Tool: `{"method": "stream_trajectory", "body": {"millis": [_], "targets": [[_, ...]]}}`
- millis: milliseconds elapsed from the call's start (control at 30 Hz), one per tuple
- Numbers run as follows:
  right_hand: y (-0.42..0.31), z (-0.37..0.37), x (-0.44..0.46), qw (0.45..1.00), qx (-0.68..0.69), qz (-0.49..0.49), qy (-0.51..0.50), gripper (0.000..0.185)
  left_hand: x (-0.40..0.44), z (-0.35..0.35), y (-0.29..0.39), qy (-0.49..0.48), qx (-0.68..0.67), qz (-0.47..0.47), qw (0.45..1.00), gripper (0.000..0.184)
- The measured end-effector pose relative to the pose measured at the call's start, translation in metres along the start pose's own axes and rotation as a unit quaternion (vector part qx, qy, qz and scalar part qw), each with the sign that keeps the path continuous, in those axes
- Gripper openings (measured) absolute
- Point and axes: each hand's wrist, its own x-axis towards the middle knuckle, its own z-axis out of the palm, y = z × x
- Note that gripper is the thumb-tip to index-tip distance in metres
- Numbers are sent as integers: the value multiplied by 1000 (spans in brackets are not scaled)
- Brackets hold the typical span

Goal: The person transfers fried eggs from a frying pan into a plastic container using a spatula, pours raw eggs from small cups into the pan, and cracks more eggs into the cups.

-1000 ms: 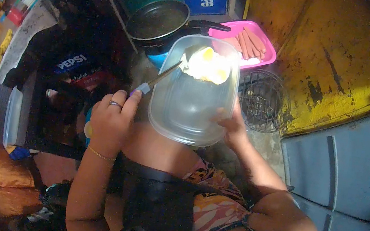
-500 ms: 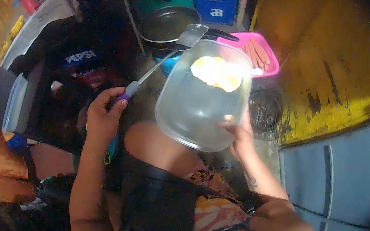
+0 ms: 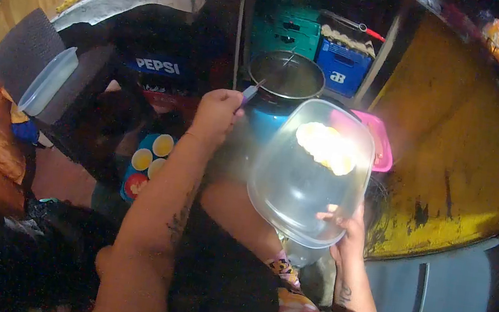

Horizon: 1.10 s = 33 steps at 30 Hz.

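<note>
My left hand [image 3: 218, 113] is closed around the handle of a spatula [image 3: 251, 92], which reaches over a dark frying pan [image 3: 308, 81]. The spatula's far end looks thin and edge-on there, and I cannot tell whether it touches the pan. In my right hand [image 3: 351, 229] is a clear plastic container [image 3: 273, 191], gripped by its near right side and tilted. Fried eggs [image 3: 327, 148], partly washed out by bright light, lie toward the container's far end. Behind it, a pink tray [image 3: 385, 140] is partly hidden.
Beyond the pan stand a green crate [image 3: 292, 31] and a blue crate [image 3: 342, 67]. Several cups [image 3: 163, 145] with yellow contents sit left of my forearm. A container lid [image 3: 49, 80] rests on a dark chair at left. A yellow panel [image 3: 435, 150] rises at right.
My left hand has carried the spatula forward, from beside the container to over the pan. The view has shifted, and the container with the eggs remains in my right hand.
</note>
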Motion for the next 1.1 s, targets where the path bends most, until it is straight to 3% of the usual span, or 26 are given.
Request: {"method": "stream_trajectory", "body": {"millis": [67,167,200,300,433,533,633,767,800,900,1033,1100], "targets": [[-6,5,-1,1000,11,4,-3,104,2,3,0,-10,-43,-20,999,22],[-15,6,5,999,19,8,-37,101,10,5,-17,40,51,57,996,20],[-21,15,5,999,18,0,-36,99,7,-4,-21,43,162,97,981,25],[-28,20,15,998,20,-21,-61,98,-12,-31,-44,105,286,283,909,30],[-46,36,32,995,-18,2,-102,82,-75,-78,-35,171,345,203,900,34],[-58,52,42,987,-8,82,-139,87,-110,-119,-61,187,363,192,893,33],[-62,99,54,970,7,107,-220,82,-156,-140,-49,210,400,92,887,30],[-42,187,68,951,-20,104,-290,69,-182,-172,-84,258,346,103,896,25],[-30,219,73,934,30,118,-335,65,-187,-178,-91,270,334,122,895,25],[6,305,99,875,-17,137,-465,56,-203,-191,-88,280,355,127,883,29],[38,431,61,870,28,142,-472,58,-214,-212,-97,294,384,112,868,34],[72,478,76,865,34,155,-476,62,-215,-221,-99,296,384,73,871,27]]}}
